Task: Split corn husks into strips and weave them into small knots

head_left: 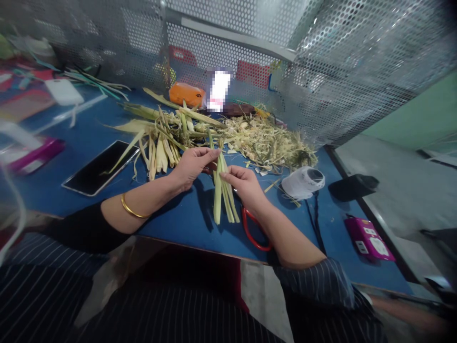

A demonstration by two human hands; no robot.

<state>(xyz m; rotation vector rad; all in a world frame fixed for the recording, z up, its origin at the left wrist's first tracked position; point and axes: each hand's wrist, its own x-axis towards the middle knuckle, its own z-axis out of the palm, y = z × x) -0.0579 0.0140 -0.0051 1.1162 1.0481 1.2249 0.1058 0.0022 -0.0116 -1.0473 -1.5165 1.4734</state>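
Note:
A small bunch of pale green husk strips (223, 197) hangs between my hands, its wide ends pointing down toward me. My left hand (194, 166) pinches the upper part of the bunch with thumb and fingers. On its right side, my right hand (246, 183) is closed on the strips a little lower. Red-handled scissors (255, 233) lie on the blue table (193, 214), partly hidden under my right hand and wrist. More husk pieces (162, 152) are heaped just beyond my left hand. A pile of shredded husk (267, 140) lies beyond my right hand.
A dark tablet (102, 166) lies at left. A white thread cone (303, 182), a black roll (353, 187) and a magenta box (369, 238) are at right. An orange packet (187, 94) sits near the perforated metal screen (228, 45) behind. A person's arm (407, 312) shows lower right.

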